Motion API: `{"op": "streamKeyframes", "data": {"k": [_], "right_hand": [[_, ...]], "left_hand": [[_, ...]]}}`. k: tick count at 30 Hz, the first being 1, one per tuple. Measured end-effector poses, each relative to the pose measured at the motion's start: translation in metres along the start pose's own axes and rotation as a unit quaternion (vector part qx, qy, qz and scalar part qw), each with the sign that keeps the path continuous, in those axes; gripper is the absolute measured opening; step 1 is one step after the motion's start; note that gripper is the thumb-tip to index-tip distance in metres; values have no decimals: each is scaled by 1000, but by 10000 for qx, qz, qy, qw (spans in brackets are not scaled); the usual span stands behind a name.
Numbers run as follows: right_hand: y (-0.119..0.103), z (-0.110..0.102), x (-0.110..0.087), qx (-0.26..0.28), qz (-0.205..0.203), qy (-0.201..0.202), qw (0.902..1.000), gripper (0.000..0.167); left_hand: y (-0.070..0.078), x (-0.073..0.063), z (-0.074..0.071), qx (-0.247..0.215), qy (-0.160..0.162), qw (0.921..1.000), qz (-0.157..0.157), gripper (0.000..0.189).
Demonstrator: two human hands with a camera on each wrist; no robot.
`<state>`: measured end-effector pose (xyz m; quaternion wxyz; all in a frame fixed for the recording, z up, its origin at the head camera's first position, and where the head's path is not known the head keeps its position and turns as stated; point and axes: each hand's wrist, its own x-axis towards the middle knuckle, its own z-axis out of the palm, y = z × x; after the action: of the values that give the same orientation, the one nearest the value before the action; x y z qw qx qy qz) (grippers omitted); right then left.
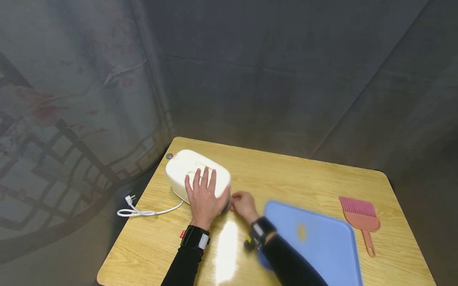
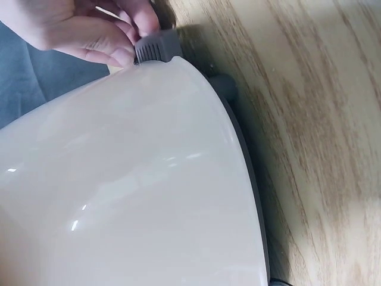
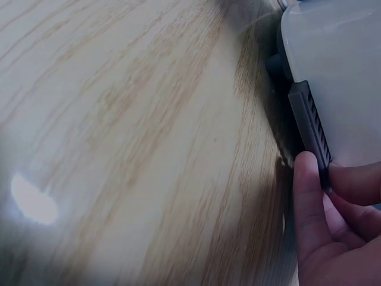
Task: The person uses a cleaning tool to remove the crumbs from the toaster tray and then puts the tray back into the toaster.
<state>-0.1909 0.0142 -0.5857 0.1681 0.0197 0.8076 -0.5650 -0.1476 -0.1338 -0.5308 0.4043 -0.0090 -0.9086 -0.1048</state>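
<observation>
A white toaster (image 1: 186,159) with a dark base stands at the left of the table. My left hand (image 1: 204,198) rests on its top, fingers straight and spread. At the toaster's near right end, my right hand (image 1: 245,204) pinches a dark grey ribbed piece (image 3: 308,119) between thumb and fingers. In the left wrist view this ribbed piece (image 2: 159,46) sticks out past the white shell, low at the end. The white power cord (image 1: 154,213) trails left from the toaster, partly looped, ending in a plug (image 1: 130,200).
A blue tray (image 1: 322,238) lies under and beside my right forearm, with a yellowish patch (image 1: 301,232) on it. Farther right lies a pink hand brush (image 1: 361,216). A small grey round object (image 1: 169,156) sits by the table's far left corner. Dark curtains hang behind the table (image 1: 272,167).
</observation>
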Motion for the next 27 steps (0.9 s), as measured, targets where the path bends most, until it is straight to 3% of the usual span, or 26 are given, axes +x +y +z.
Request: {"op": "streamKeyframes", "data": {"k": [5, 11, 16, 22, 25, 27], "right_hand": [[1, -2, 1, -39, -30, 31, 10000, 31], [4, -4, 3, 332, -155, -109, 9993, 43], [8, -7, 2, 332, -337, -516, 9975, 57], [3, -15, -1, -689, -854, -800, 9907, 62], [-1, -20, 0, -1421, -1222, -826, 9788, 70], [-1, -24, 3, -1930, -1506, -844, 9659, 77]], "left_hand": [[3, 1, 1, -35, 4, 10000, 13, 70], [3, 2, 3, -66, 137, 9999, 77, 70], [1, 1, 2, -105, 112, 9999, 37, 72], [-3, 1, -2, -384, 118, 9992, -68, 83], [-3, -2, -6, -905, 122, 9956, -217, 93], [-2, -8, -9, -1241, 152, 9916, -345, 99]]}}
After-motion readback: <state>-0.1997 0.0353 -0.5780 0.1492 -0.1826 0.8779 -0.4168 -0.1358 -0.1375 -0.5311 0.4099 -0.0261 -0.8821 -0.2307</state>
